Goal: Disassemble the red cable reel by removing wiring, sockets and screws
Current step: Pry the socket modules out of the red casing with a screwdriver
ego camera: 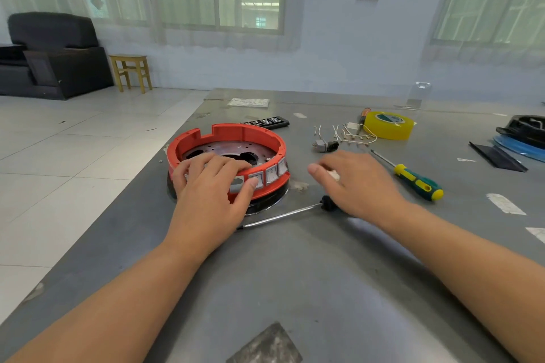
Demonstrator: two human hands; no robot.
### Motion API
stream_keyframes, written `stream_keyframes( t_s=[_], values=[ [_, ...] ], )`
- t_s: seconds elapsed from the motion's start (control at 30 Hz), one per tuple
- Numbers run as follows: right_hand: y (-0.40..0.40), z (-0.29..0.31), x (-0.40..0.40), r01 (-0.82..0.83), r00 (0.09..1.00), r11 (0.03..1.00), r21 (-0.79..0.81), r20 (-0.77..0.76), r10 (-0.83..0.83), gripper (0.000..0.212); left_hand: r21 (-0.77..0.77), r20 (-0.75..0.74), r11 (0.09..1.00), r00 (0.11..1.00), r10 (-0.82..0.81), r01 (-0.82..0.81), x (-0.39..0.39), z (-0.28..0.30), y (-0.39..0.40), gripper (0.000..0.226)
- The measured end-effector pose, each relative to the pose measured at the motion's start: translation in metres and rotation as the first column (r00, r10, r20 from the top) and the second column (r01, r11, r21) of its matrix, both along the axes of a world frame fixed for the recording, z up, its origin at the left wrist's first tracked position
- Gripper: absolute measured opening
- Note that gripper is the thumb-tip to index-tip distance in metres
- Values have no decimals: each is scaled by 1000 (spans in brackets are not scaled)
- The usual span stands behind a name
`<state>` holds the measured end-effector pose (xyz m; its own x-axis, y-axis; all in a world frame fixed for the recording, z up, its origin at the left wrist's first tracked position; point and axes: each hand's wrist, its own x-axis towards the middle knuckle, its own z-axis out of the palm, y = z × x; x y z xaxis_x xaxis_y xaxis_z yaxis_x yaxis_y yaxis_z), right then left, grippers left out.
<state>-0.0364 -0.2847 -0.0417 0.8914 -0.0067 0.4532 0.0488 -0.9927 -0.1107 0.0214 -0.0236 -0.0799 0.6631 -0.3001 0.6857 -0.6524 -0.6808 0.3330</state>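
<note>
**Reel housing being steadied, sockets still in the rim**

Gripped at its near rim by the left hand [211, 186], with fingers curled over the edge and the thumb pressed against the outer wall, the red cable reel [227, 156] is being held down on the grey surface [309, 274]. A small pale piece, too blurred to name, is being pinched in the right hand [354, 183] just beside the reel.

Much appears to be done already: the housing is lying open, and loose white wires [348, 134] and a small removed plug part [324, 145] are lying well apart from it. Switch-like sockets [271, 174] are still seated in the rim, so those are judged to be left.

A long screwdriver [283, 215] is lying partly under the right wrist, a yellow-and-green screwdriver [413, 178] farther right, and yellow tape [389, 124] beyond.
</note>
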Motion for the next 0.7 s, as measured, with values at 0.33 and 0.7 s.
stream_keyframes(
  t_s=[0.33, 0.7],
  values=[
    [-8, -34, -28, -86, 977, 996, -17, -195, 81, 57, -55, -60, 997, 997, -51, 47, -5, 5, 9, 34],
    [-10, -27, -37, -169, 985, 983, -69, 15, 170, 51, -56, -61, 994, 994, -95, 91, -2, 8, 26, 30]
  ],
)
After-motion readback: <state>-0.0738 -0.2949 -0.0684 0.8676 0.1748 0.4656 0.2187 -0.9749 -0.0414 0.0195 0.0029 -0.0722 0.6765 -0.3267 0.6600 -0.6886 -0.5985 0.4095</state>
